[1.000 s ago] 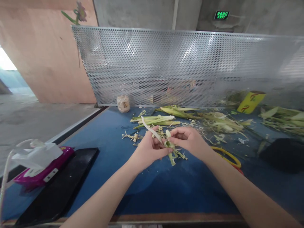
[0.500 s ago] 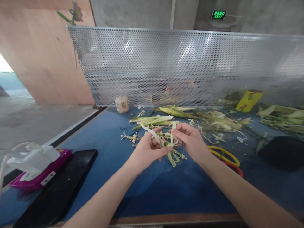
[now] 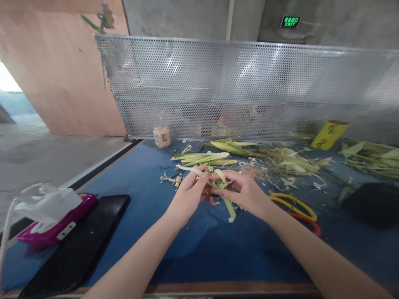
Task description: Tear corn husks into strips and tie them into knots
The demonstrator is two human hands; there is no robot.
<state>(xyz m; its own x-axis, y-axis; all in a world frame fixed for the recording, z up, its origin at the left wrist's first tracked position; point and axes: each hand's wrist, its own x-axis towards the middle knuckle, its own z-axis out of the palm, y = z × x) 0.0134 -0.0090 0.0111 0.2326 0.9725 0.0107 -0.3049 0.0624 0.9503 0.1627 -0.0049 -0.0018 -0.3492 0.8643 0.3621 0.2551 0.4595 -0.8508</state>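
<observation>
Between my hands, above the blue table, are pale green leaf strips [image 3: 230, 209] looped and crossed over one another. My left hand [image 3: 193, 187] is closed on them from the left, and one whitish strip end sticks out past its fingers. My right hand [image 3: 241, 192] pinches a curled strip from the other side, its fingertips close to those of the left. One green tail hangs down below the fingers. The crossing itself is partly hidden by the fingers. Just behind lies a bundle of cut green stalks [image 3: 202, 158], with a small knotted pale piece [image 3: 171, 179] nearer the left.
Leaves and shreds [image 3: 289, 162] lie along the back right, near a yellow cylinder [image 3: 329, 135]. Yellow-handled and red-handled tool [image 3: 294, 204] rests beside my right forearm. A purple power strip [image 3: 59, 226] and black tray [image 3: 77, 245] are at left. A perforated metal screen [image 3: 193, 83] stands behind.
My right hand has come closer to the left and lowered its strip, which now curls over the crossing. The whitish strip in my left hand lies flatter, pointing left.
</observation>
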